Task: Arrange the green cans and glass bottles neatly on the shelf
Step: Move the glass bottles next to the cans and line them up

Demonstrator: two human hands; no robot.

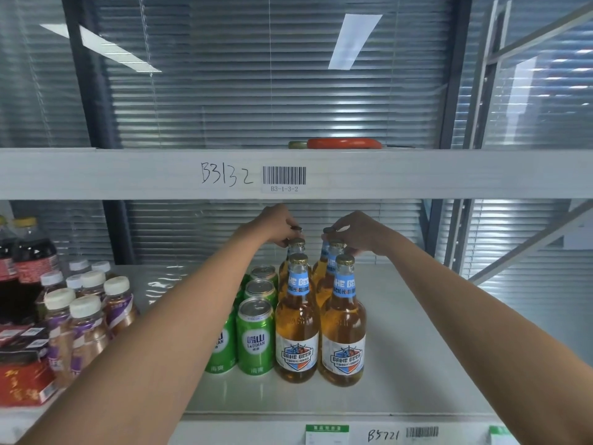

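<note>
On the shelf [401,316] I see glass bottles in two columns running front to back: front-left bottle [296,326] and front-right bottle [342,329] just beside each other, more bottles behind each. My left hand [280,224] is on the back-left bottle top [296,243], my right hand [359,234] on the back-right bottle top [335,244]. Cans [255,335] stand in rows touching the bottles' left side, partly behind my left forearm. Capped small bottles [85,316] sit further left, tall soda bottles [29,261] behind them, boxes [22,380] in front. An upper shelf beam [128,173] runs above.
</note>
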